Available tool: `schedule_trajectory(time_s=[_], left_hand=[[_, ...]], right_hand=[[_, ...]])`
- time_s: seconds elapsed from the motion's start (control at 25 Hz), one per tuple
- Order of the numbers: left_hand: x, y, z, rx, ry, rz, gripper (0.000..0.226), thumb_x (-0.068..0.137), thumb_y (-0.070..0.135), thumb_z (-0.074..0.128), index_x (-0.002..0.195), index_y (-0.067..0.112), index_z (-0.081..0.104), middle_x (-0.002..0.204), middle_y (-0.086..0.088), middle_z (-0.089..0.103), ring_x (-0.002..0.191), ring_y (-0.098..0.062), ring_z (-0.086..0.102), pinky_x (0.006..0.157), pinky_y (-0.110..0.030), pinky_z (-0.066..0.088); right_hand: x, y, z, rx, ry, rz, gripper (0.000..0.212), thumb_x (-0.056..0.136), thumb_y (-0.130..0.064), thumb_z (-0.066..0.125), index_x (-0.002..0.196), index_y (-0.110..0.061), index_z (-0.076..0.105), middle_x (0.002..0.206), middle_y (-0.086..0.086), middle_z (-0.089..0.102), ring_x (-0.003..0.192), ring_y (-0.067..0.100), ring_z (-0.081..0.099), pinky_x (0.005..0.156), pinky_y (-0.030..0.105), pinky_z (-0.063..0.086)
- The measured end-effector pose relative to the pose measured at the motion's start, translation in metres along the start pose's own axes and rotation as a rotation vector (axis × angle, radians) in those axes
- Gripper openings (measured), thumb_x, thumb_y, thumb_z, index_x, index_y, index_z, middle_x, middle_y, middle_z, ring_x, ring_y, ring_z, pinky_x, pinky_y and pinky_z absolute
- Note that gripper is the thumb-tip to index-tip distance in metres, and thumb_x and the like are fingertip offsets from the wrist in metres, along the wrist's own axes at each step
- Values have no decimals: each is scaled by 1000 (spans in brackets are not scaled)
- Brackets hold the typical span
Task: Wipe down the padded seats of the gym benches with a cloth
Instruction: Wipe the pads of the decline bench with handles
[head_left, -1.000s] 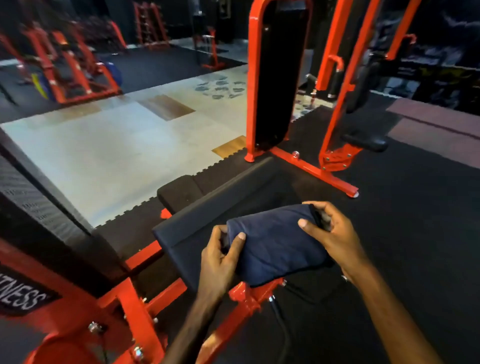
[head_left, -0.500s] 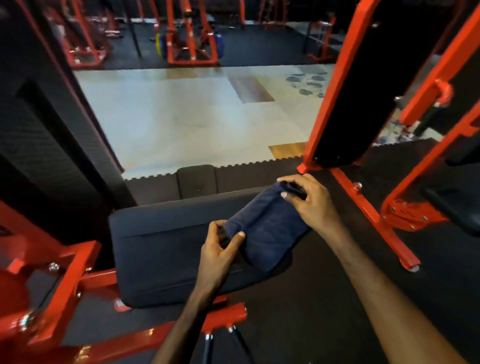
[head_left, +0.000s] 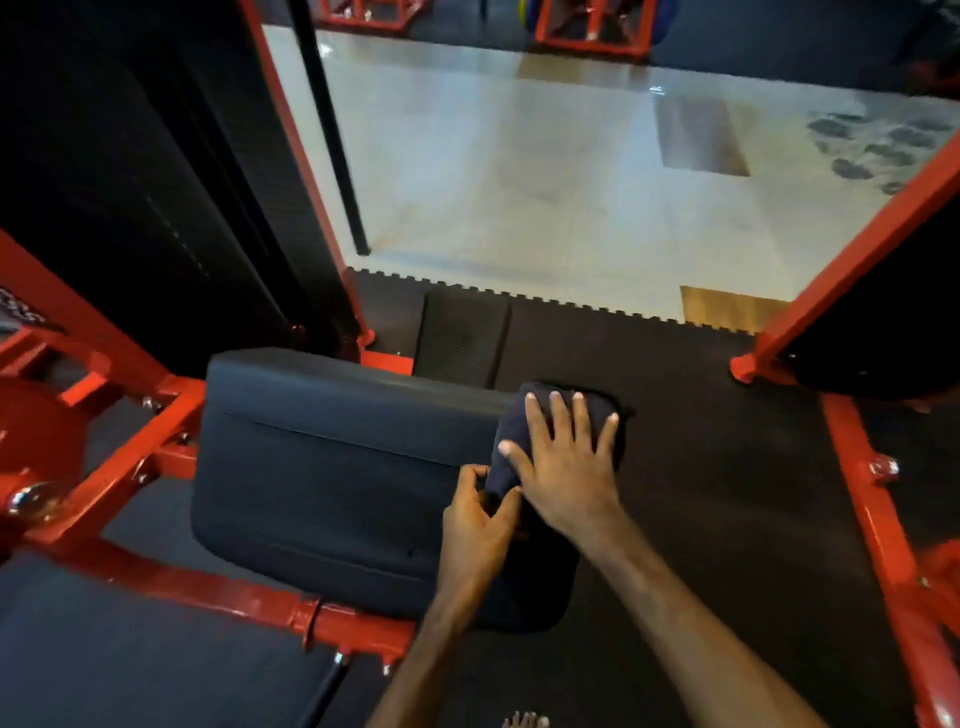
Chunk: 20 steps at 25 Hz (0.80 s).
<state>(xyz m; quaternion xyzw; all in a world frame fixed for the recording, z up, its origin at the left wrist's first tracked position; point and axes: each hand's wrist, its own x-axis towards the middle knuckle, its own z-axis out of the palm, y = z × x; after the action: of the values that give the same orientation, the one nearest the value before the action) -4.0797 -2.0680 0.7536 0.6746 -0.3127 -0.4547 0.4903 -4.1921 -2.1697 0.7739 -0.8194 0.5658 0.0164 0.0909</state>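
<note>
Between two red machine frames (head_left: 130, 478), one black padded seat (head_left: 332, 483) carries one dark cloth (head_left: 511, 447), right hand (head_left: 563, 467) flat on it, left hand (head_left: 475, 525) pinching its edge.

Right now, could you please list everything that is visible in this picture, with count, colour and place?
padded seat: one, black, centre left, on the red frame
cloth: one, dark blue, folded, on the seat's right end
machine frame: one, red, around and under the seat
upright frame: one, red, far right
rubber mat: black, floor right of the seat
pale floor: beige, beyond the mat
left hand: pinches the cloth's near edge
right hand: flat, fingers spread, pressing on the cloth
</note>
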Motion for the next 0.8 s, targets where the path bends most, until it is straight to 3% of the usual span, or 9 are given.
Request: schedule_trajectory(time_s=[0.08, 0.16, 0.24, 0.32, 0.48, 0.52, 0.64, 0.68, 0.8], left_hand=[[-2, -7, -1, 89, 107, -11, 18, 98, 28, 77, 109, 31, 63, 89, 9, 79, 78, -11, 78, 76, -46, 66], [-5, -7, -5, 108, 203, -10, 17, 99, 27, 76, 111, 32, 65, 92, 10, 78, 78, -14, 77, 74, -44, 66], [-8, -2, -1, 161, 264, 5, 16, 100, 26, 75, 112, 33, 66, 94, 11, 76, 78, -12, 75, 72, -38, 64], [-13, 4, 17, 201, 315, 8, 17, 100, 23, 74, 110, 34, 66, 93, 11, 74, 77, -10, 72, 69, -31, 62], [-14, -2, 72, 218, 517, -15, 22, 99, 14, 73, 103, 33, 63, 88, 9, 73, 77, -12, 71, 68, -29, 59], [-10, -2, 92, 216, 579, -23, 24, 98, 12, 73, 103, 34, 62, 87, 10, 72, 77, -12, 71, 68, -25, 57], [-8, 8, 148, 222, 744, -21, 30, 97, 9, 74, 111, 31, 60, 91, 9, 71, 79, -13, 69, 69, -17, 53], [-8, 14, 159, 210, 779, -25, 31, 97, 6, 73, 112, 30, 60, 93, 9, 71, 80, -13, 69, 70, -18, 54], [0, 23, 179, 191, 888, -61, 40, 93, -3, 69, 99, 35, 59, 88, 13, 70, 81, -8, 68, 71, -25, 51]], right_hand=[[10, 1, 7, -99, -33, -75, 86, 101, -77, 14, 167, -24, 27, 168, 19, 36, 156, 48, 26, 120, 75, 12], [52, 7, -2, -78, -58, -124, 85, 97, -80, 17, 154, -26, 49, 149, 16, 58, 136, 45, 54, 111, 66, 36], [102, 10, -22, 59, -231, -120, 81, 96, -81, 13, 141, -31, 58, 138, 10, 64, 123, 39, 62, 103, 58, 45], [120, 12, -19, 115, -316, -146, 77, 99, -80, 13, 145, -33, 53, 147, 11, 59, 130, 41, 58, 107, 61, 42], [64, 31, -1, -6, -132, -411, 94, 91, -87, 21, 167, -31, 23, 168, 14, 36, 148, 46, 40, 114, 68, 31], [78, 36, 0, 26, -158, -466, 99, 88, -91, 21, 167, -31, 24, 167, 13, 38, 147, 45, 42, 114, 65, 33], [142, 29, -9, 179, -468, -461, 111, 79, -102, 14, 165, -34, 23, 168, 10, 37, 150, 40, 40, 118, 63, 33], [142, 30, -10, 179, -478, -494, 110, 81, -101, 15, 167, -32, 19, 170, 11, 32, 153, 41, 35, 120, 66, 30], [97, 63, -6, 70, -311, -688, 100, 92, -87, 31, 169, -29, 2, 175, 13, 18, 157, 44, 25, 120, 71, 26]])
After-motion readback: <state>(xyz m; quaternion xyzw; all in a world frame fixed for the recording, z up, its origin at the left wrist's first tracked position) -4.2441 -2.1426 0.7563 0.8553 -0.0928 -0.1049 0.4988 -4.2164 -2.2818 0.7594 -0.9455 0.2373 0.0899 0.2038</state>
